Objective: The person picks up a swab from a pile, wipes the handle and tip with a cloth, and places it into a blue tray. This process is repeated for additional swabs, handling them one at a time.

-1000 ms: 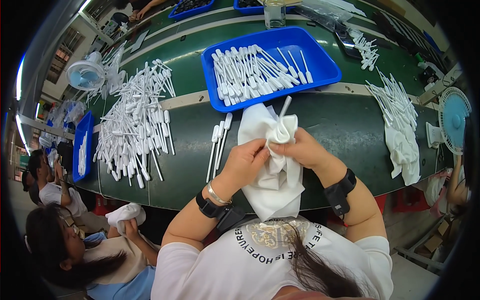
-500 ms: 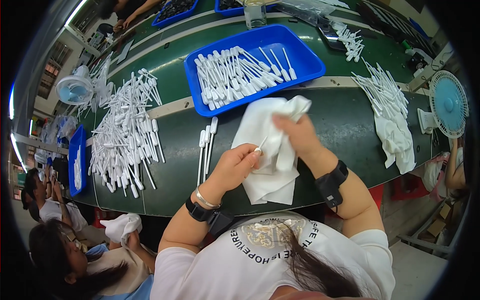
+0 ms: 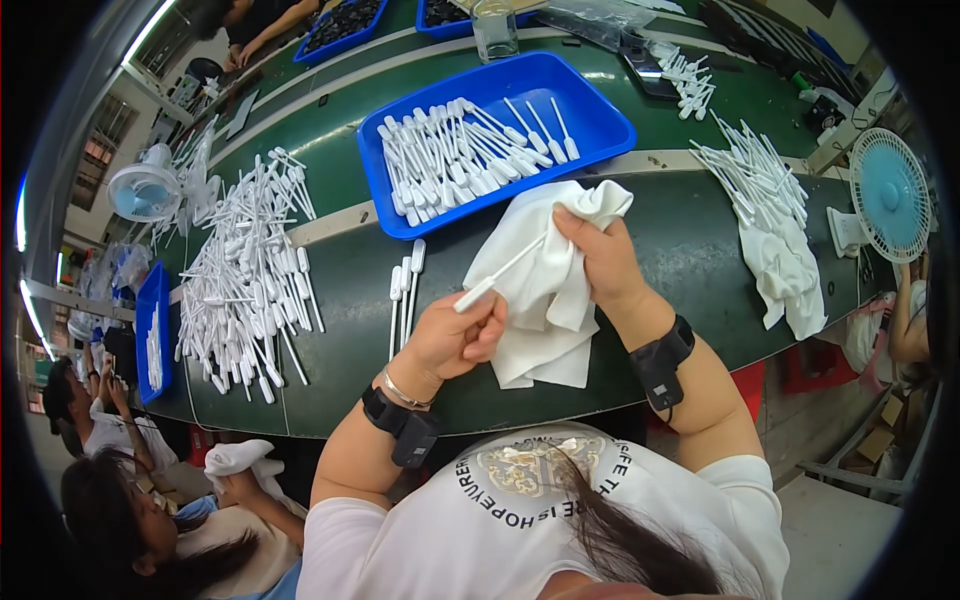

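Note:
My left hand point(image 3: 455, 332) is closed, its fingers curled round a white plastic stick point(image 3: 476, 294) with a thick oblong end and a thin stem. That stem slants up and right, its tip in front of the white cloth point(image 3: 560, 310). Bunched in the grip of my right hand point(image 3: 605, 255), the cloth hangs down over the dark green bench. Three similar white sticks point(image 3: 405, 285) lie side by side just left of my left hand. Beyond both hands, a blue tray point(image 3: 590, 95) holds many more, thick ends mostly toward me.
A big heap of white sticks point(image 3: 245, 270) spreads on the left, beside a narrow blue tray point(image 3: 150, 340). Another pile point(image 3: 755, 180) lies right, touching a crumpled cloth point(image 3: 785, 275). Fans point(image 3: 890, 190) stand at both sides. A glass jar point(image 3: 493, 35) is at the back; co-workers sit left.
My right hand has stopped its blurred motion and grips the cloth near its top. The stick in my left hand now shows clear of the cloth, thick end toward me.

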Available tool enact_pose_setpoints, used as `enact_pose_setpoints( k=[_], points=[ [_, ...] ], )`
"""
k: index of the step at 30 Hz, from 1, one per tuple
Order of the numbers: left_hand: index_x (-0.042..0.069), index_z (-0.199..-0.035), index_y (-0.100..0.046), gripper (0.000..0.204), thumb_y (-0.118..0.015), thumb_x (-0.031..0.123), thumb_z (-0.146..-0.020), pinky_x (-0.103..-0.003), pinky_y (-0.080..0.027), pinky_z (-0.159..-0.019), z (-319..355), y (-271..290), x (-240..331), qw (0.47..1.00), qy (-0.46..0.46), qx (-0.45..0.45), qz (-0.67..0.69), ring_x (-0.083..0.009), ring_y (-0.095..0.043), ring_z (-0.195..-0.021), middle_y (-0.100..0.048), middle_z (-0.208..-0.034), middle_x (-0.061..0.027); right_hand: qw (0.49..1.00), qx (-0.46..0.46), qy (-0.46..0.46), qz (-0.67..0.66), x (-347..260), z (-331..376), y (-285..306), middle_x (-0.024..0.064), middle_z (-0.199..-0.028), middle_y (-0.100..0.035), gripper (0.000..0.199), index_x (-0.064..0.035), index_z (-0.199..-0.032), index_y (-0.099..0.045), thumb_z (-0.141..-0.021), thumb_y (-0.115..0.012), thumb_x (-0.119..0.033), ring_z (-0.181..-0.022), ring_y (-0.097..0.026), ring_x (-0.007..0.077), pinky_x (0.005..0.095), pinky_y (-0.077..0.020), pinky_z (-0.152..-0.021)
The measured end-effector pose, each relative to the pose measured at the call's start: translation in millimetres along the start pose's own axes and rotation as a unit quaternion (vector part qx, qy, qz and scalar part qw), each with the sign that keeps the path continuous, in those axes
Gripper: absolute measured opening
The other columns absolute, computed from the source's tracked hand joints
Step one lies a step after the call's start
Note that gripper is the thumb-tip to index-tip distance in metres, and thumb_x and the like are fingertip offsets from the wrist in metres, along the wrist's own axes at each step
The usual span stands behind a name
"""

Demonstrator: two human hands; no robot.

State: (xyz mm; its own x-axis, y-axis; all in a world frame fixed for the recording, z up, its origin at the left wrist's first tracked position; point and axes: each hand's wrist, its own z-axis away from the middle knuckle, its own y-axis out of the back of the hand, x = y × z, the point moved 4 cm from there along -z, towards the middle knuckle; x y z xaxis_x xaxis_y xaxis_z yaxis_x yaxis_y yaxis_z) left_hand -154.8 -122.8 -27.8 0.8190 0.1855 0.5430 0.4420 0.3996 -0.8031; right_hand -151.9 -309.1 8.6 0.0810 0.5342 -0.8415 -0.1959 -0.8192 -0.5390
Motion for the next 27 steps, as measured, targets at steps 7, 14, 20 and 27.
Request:
enact_pose_setpoints(
  k=[7,14,20,27],
  points=[
    [-0.002,-0.102,-0.052,0.019,-0.045,0.010,-0.088,-0.019,-0.037,-0.045,3,-13,19,0.945,-0.165,0.203,-0.195,-0.0116,-0.049,-0.051,-0.058,-0.076,-0.0091,0.998,0.020,0.029,0.056,-2,-7,12,0.0045,-0.088,-0.060,0.018,-0.0008,-0.098,-0.055,-0.084,-0.056,-0.013,-0.076,-0.058,0.0128,0.0262,-0.0469,-0.067],
    [-0.002,-0.107,-0.051,0.023,-0.043,0.011,-0.089,-0.020,-0.040,-0.048,9,-5,22,0.893,-0.142,0.204,-0.376,-0.0116,-0.050,-0.053,-0.058,-0.079,-0.0107,0.950,0.060,0.074,0.297,-2,-10,26,0.0044,-0.088,-0.060,0.022,-0.0004,-0.099,-0.055,-0.084,-0.058,-0.015,-0.072,-0.057,0.0122,0.0253,-0.0462,-0.066],
    [0.000,-0.103,-0.052,0.022,-0.045,0.017,-0.091,-0.020,-0.040,-0.047,10,-4,25,0.951,-0.208,0.146,-0.178,-0.0107,-0.049,-0.050,-0.058,-0.078,-0.0099,0.995,0.006,-0.053,0.079,5,-15,19,0.0032,-0.090,-0.059,0.024,-0.0020,-0.102,-0.054,-0.084,-0.059,-0.017,-0.075,-0.056,0.0114,0.0245,-0.0455,-0.066],
    [0.004,-0.092,-0.052,0.016,-0.048,0.019,-0.090,-0.020,-0.040,-0.047,1,-10,2,0.910,-0.182,0.221,-0.301,-0.0089,-0.049,-0.049,-0.059,-0.074,-0.0071,0.968,-0.137,-0.086,0.191,39,31,-34,0.0035,-0.086,-0.061,0.023,-0.0014,-0.099,-0.056,-0.085,-0.056,-0.020,-0.077,-0.055,0.0114,0.0272,-0.0455,-0.067]
  ],
)
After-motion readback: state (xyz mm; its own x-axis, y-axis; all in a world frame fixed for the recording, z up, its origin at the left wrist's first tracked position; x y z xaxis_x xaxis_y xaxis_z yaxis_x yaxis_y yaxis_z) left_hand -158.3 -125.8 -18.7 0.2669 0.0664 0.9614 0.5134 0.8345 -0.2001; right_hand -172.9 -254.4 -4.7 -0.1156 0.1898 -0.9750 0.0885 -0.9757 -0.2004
